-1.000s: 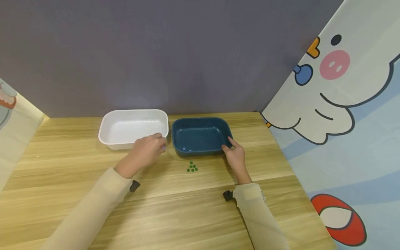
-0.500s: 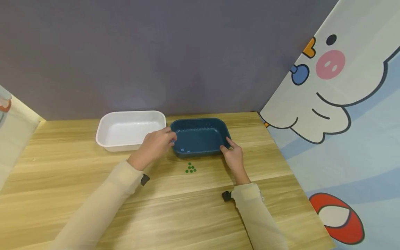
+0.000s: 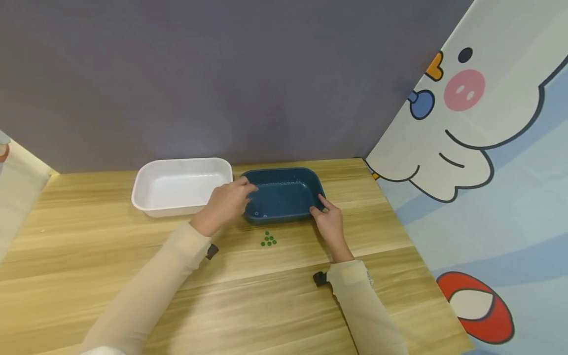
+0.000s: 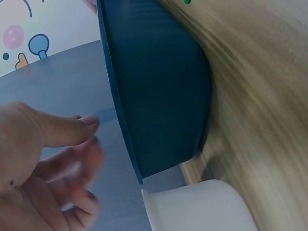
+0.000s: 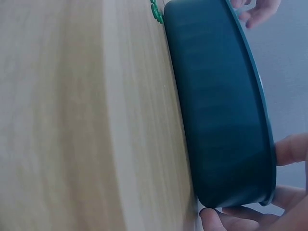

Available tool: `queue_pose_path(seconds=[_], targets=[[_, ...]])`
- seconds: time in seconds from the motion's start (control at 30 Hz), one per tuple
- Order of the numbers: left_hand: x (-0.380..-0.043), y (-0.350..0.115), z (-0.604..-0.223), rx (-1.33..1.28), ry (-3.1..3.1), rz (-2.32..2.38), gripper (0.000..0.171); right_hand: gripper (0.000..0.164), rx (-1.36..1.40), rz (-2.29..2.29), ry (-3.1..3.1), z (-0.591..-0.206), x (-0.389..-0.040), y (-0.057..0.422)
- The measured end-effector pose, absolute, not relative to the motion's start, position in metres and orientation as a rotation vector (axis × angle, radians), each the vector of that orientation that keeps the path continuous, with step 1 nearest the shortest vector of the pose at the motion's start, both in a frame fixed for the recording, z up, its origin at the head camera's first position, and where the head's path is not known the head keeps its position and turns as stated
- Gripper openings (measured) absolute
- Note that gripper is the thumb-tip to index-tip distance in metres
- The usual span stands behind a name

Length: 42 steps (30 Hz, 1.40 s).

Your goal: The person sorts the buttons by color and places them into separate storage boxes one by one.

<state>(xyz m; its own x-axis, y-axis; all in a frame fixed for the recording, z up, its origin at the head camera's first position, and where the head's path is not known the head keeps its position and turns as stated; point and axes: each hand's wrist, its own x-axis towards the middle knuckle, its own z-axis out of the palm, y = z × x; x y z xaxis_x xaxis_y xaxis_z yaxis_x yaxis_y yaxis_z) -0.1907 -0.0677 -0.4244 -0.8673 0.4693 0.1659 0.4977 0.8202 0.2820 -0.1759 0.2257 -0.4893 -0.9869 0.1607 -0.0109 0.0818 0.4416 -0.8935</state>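
Observation:
My left hand is over the left end of the dark teal basin, thumb and fingertips parted. In the left wrist view, a faint bluish blur shows just past the thumb tip; what it is cannot be made out. The basin's near right corner is gripped by my right hand, which in the right wrist view has fingers at the rim and low against the wall. Two small pale rings show inside the basin at its near left. Several small green discs lie on the table in front of it.
Left of the teal basin stands a white basin, close beside it. Both sit on a wood-grain table, before a grey upright panel. A cartoon-printed sheet slopes along the right side.
My left hand has moved right, from the white basin's near right corner to over the teal basin, and its fingers have parted. A small bluish thing earlier at its fingertips no longer shows there.

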Motion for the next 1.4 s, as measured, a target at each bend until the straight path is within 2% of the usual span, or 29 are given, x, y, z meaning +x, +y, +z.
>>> queue_pose_path(seconds=[0.13, 0.67, 1.1, 1.4], targets=[[-0.192, -0.07, -0.425, -0.764, -2.979, -0.472, 0.043, 0.057, -0.215, 1.613, -2.613, -0.49, -0.176, 0.225], [-0.183, -0.087, -0.417, -0.728, -2.992, -0.476, 0.03, 0.058, -0.222, 1.596, -2.614, -0.49, -0.176, 0.223], [-0.151, -0.152, -0.419, -0.571, -3.106, -0.451, 0.019, 0.058, -0.251, 1.572, -2.624, -0.488, -0.18, 0.225], [-0.124, -0.188, -0.432, -0.577, -3.073, -0.454, 0.01, 0.059, -0.235, 1.581, -2.646, -0.488, -0.178, 0.225]])
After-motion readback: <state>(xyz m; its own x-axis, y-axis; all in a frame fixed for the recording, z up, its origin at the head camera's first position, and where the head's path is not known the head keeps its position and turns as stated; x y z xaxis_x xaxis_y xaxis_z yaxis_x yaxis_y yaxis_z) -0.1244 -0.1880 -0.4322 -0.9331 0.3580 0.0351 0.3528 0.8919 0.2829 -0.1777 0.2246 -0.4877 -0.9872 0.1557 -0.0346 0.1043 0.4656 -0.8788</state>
